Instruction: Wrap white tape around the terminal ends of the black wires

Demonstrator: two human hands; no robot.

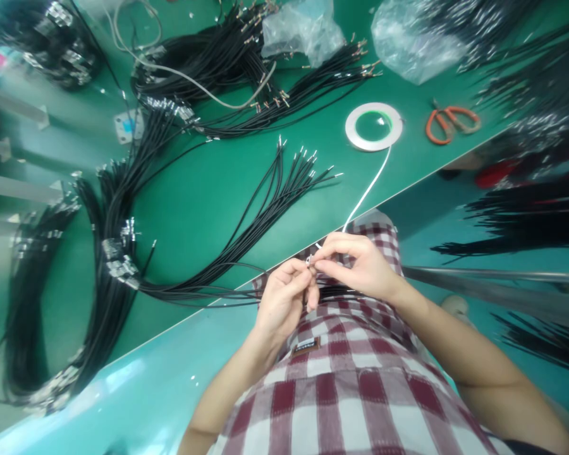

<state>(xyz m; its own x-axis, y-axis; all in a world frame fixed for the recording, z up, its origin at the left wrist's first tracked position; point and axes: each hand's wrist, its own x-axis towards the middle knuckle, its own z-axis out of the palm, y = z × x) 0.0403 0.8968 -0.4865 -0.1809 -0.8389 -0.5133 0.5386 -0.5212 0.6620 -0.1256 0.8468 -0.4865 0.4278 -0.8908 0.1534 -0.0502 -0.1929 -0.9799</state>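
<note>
Black wire bundle (203, 284), a long sheaf of insulated leads, lying across the near edge of the green workbench (208, 208) and running rightward into both hands, just in front of a red-and-white checked shirt (341, 392). Left hand (282, 303) at the end of the bundle, thumb and forefinger together and clamped on the leads, with a tiny silver piece showing at the tips, too small to name. Right hand (358, 268) just beside it, thumb and forefinger (325, 265) pinched together at the same spot, almost touching the left fingertips. A thin white tape strip (370, 189) rising from that pinch across the bench to a white tape roll (373, 107), its last stretch hidden behind the right hand.

Progress, as far as can be judged: partway. Coiled leads at far left, shiny silver bands (121, 268) already on them in clusters. A fan of leads (289, 189) at mid-bench, bare metal terminals at the tips, no bands visible, so apparently not yet at that stage. Another heap of leads (246, 63) at the far edge, brass-coloured terminals, likewise without visible bands. Orange-handled scissors (452, 123) lying at far right, out of reach of both hands, near clear plastic bags (412, 41).
</note>
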